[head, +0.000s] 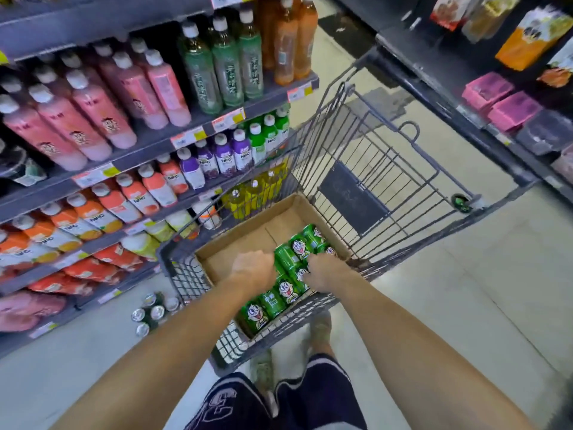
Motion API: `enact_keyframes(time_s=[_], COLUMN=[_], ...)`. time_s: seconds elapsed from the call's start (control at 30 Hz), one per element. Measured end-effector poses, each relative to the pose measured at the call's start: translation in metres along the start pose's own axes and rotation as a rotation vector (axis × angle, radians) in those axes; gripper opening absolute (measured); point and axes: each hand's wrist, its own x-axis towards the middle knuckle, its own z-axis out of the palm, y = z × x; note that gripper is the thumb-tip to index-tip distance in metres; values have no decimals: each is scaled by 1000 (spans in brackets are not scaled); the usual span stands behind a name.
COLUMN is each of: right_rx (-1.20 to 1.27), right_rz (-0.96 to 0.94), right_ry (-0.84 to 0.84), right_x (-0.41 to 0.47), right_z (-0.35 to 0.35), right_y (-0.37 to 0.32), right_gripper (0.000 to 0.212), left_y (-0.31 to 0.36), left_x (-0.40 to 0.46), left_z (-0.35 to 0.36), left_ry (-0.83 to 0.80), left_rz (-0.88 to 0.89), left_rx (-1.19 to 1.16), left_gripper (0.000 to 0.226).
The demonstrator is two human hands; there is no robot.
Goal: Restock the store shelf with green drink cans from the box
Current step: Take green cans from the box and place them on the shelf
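An open cardboard box [245, 240] sits in a wire shopping cart [366, 169]. Several green drink cans [280, 294] with a cartoon face lie along the box's right side; its left half shows bare cardboard. My left hand [252, 270] reaches down into the box with curled fingers on a green can [286, 257]. Further right, my right hand [325, 271] curls over another green can [302, 274]. The fingertips of both hands are hidden behind the cans. Several cans [152, 311] stand upright on the floor by the lowest shelf.
The shelf [148, 147] on the left is packed with pink, green, orange and purple bottles on several levels. A second dark shelf [508, 97] with boxed goods lines the right. The cart stands in the tiled aisle between them, close to the left shelf.
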Motion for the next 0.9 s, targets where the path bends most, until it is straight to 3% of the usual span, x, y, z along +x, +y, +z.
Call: enact_keyframes(time_s=[0.23,0.5,0.67,0.9], right_rx=[-13,-38,54,93], right_rz=[-105,-84,-172,-158], right_ry=[-157,-342,-296,-210], right_x=[92,195,257,302], right_z=[11,37,70,95], right_y=[14,56,48,30], right_gripper=[41,35,49,56], left_y=[-7,-7,5,21], left_x=[62,142,179,218], left_z=[34,116,168,195], left_ry=[-159,-308,-386,-307], left_rz=[-192,-458,-581,-924], left_rx=[-149,-318,-600,-817], left_gripper=[31,34,37,54])
